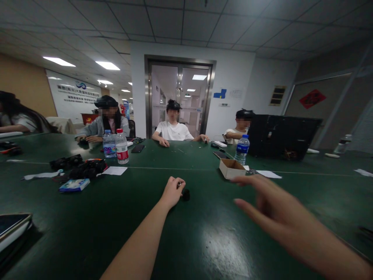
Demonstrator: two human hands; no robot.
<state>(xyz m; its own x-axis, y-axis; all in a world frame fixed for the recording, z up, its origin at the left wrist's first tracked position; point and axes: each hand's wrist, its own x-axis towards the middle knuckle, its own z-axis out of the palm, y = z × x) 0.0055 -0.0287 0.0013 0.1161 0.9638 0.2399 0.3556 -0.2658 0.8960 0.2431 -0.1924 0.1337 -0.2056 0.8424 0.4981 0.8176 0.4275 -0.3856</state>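
My left hand [172, 191] rests on the green table [122, 225] with its fingers closed. A small piece with a silvery round end [179, 184] shows at those fingers, but I cannot make out what it is. Just right of the hand, close against it, is a small round black thing [185, 195]. My right hand [271, 212] hovers over the table at the right, thumb and forefinger apart, and nothing shows between them. Beyond its fingertips stands an open cardboard box [231, 171], whose inside bottom is mostly hidden.
A blue-labelled bottle [241, 149] stands behind the box, near a black monitor [282, 136]. At left are two bottles, a tissue pack [74, 185], black gear [87, 168] and a paper sheet [115, 170]. Several people wearing headsets sit around the table.
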